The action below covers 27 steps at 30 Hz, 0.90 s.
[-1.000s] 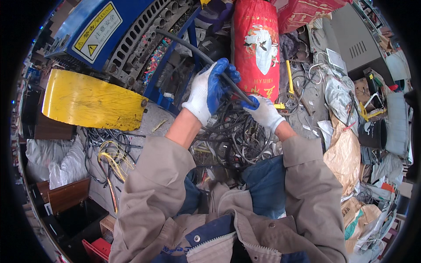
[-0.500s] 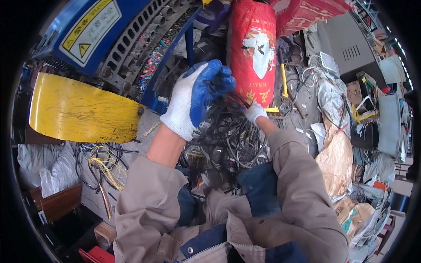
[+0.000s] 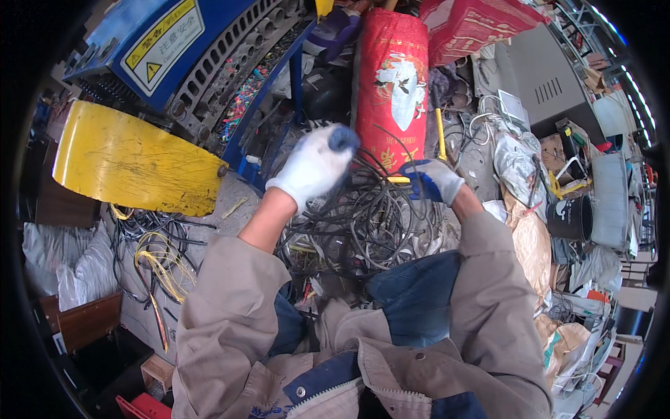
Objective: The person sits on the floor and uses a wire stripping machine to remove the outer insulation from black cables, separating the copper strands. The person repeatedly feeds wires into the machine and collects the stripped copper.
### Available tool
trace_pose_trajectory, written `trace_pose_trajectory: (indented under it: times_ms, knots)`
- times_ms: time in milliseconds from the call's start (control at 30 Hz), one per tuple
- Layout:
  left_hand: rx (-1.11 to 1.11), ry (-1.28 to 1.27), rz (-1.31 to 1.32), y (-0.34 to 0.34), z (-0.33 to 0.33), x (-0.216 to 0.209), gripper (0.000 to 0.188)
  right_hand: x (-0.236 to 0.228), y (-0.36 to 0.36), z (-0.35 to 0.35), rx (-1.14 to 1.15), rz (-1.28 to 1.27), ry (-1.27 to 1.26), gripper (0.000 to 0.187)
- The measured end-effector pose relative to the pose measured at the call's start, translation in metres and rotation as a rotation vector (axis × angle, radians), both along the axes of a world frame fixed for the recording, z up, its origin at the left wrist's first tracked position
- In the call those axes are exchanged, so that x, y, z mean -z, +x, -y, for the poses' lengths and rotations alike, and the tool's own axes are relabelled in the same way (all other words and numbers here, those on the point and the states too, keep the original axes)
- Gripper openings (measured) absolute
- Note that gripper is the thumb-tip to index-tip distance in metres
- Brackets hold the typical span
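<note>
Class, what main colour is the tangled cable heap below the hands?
The cable heap is mostly black; see head view.

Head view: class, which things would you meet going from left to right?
Curved yellow scratched panel, left hand in white-and-blue glove, right hand in white-and-blue glove, black cylindrical bin.

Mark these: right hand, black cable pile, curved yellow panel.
Right hand [image 3: 433, 180]: head view, on its gloved middle.
Black cable pile [image 3: 368, 215]: head view, around its tangled middle.
Curved yellow panel [image 3: 139, 160]: head view, middle of its scratched face.
</note>
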<state>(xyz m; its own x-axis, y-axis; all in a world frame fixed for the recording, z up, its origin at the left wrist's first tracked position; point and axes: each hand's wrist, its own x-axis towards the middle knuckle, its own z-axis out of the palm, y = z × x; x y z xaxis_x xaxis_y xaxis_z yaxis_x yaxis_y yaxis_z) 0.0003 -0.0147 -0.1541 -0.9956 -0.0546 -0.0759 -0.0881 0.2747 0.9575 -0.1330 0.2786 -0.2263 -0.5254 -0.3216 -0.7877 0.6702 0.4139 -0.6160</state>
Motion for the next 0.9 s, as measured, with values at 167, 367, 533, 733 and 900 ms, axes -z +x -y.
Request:
trace_pose_trajectory:
  times_ms: [167, 367, 533, 733, 900]
  knots:
    - [0.121, -0.611, -0.086, 0.016, -0.036, 0.009, 0.072, -0.107, 0.040, 0.001, 0.048, -0.087, -0.452, 0.045]
    - [0.049, -0.367, -0.541, 0.016, -0.063, -0.014, 0.073, -0.155, 0.071, 0.013, -0.135, -0.193, -0.497, 0.052]
    - [-0.054, 0.168, -0.135, 0.022, -0.048, -0.022, 0.011, -0.154, 0.086, 0.022, -0.050, -0.101, -0.569, 0.061]
    - [-0.116, 0.658, -0.034, 0.019, -0.026, -0.021, 0.020, -0.151, 0.108, 0.018, 0.050, -0.389, -0.684, 0.047]
    - [0.013, 0.830, -0.024, 0.018, -0.035, -0.027, 0.022, -0.158, 0.104, 0.032, 0.060, -0.656, -0.652, 0.036]
